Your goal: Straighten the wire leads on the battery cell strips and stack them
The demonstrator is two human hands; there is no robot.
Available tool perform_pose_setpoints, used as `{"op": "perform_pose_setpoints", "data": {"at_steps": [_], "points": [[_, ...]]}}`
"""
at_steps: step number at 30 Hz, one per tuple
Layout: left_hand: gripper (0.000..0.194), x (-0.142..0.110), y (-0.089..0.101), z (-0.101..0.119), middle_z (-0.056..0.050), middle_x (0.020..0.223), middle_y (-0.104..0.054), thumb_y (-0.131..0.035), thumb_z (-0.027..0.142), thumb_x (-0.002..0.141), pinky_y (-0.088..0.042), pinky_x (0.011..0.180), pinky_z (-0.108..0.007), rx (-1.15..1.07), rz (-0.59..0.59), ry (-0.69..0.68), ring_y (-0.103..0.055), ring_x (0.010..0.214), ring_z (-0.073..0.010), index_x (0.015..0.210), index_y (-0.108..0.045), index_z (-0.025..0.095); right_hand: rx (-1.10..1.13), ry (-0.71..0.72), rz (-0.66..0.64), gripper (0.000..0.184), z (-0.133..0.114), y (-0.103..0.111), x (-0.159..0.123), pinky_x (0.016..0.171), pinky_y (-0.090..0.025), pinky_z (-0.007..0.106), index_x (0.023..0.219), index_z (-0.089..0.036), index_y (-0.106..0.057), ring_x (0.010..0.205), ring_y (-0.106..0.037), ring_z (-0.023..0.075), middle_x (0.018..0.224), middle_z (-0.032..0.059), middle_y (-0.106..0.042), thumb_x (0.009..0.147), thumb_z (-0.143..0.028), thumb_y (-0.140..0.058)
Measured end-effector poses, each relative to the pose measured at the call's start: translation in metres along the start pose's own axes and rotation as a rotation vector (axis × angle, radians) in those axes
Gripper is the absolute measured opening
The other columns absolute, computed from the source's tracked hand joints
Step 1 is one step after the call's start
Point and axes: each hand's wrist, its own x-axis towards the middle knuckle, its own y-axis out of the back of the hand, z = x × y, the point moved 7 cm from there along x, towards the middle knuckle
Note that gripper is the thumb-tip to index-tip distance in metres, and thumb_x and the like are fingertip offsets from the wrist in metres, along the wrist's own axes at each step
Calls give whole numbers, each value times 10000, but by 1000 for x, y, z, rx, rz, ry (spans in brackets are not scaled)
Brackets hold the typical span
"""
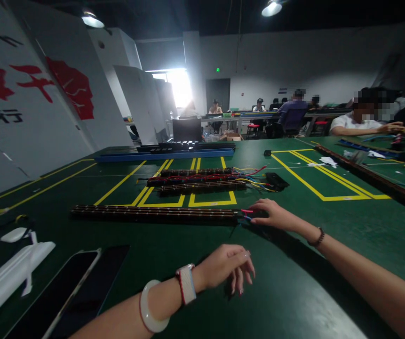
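A long dark bar with several bright lines along its length (pixel 153 214) lies across the green table in front of me. Short red and blue wires (pixel 246 214) come out of its right end. My right hand (pixel 273 215) is curled around those wires, fingertips above and thumb below; the exact contact is hard to make out. Nearer to me, my left hand (pixel 228 269) hovers over the table with nothing in it, its fingers loosely bent and apart. Beyond the bar lie several shorter dark bars (pixel 202 187) with coloured wires and a black connector-like piece (pixel 275 181) at their right.
Two dark flat panels (pixel 92 287) and a white wrapped roll (pixel 11 278) lie at the near left. Blue trough-like strips (pixel 167 155) stand at the far edge. Another long bar (pixel 375 176) lies right, near a seated person (pixel 357 123). Yellow tape marks the table.
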Motion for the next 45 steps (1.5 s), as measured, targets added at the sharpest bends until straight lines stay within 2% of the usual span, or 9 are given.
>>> {"op": "perform_pose_setpoints", "data": {"at_steps": [5,10,14,19,25,29,34,41,45], "points": [[428,8,-15,-5,-122,874,-611,-431,492,886,-483,516,-225,-199,-27,109,-617,588,-121,965,-518,81,-18,22,100,371,-11,-7,-9,791,-400,332,962,-181,-668,844,-555,173,911,67,-624,843,-509,-541],[467,30,-20,-11,-185,1155,-522,-324,488,930,-514,661,-316,-489,193,167,-660,701,-163,1241,-333,139,-141,150,281,239,-30,-9,-14,718,-344,291,824,-179,-675,736,-523,143,766,43,-610,871,-377,-549],[607,49,-23,-12,-175,938,-580,-163,543,939,-482,640,-260,-558,306,247,-636,651,-140,1207,-360,36,-241,273,362,159,-44,-13,-21,713,-322,290,878,-201,-679,702,-482,129,720,24,-585,887,-269,-536],[387,56,-10,-3,-72,965,-559,-241,456,962,-446,502,-220,-585,509,63,-610,590,-103,1174,-349,151,-476,469,387,183,-69,-12,-35,725,-331,312,883,-147,-655,705,-454,145,726,43,-559,906,-225,-491],[321,55,0,-18,39,570,-459,-307,471,947,-284,356,-164,-465,613,64,-454,403,-79,961,-392,161,-653,561,371,156,-96,-20,-48,733,-348,329,806,-112,-641,723,-431,167,774,77,-542,854,-118,-493],[326,58,8,-32,52,523,-424,-335,499,930,-255,365,-171,-506,629,23,-435,380,-77,877,-374,180,-698,569,345,128,-108,-24,-52,716,-344,328,811,-98,-633,730,-420,175,799,80,-533,813,-79,-506],[322,57,10,-33,37,522,-447,-307,465,944,-228,375,-172,-491,558,8,-435,389,-71,826,-381,175,-735,547,171,119,-113,-21,-49,721,-326,334,872,-97,-620,748,-429,176,804,71,-526,840,-147,-516],[361,47,1,-15,21,476,-456,-185,386,978,-209,367,-173,-365,589,156,-415,367,-70,814,-412,158,-619,283,157,311,-109,16,-39,686,-294,318,760,-148,-577,707,-467,168,742,54,-547,826,-452,-588],[356,48,1,-18,15,500,-474,-182,371,979,-251,369,-182,-372,571,159,-454,385,-82,811,-413,158,-595,225,96,307,-104,11,-40,639,-284,291,726,-151,-587,660,-495,157,703,50,-572,799,-446,-626]]}}
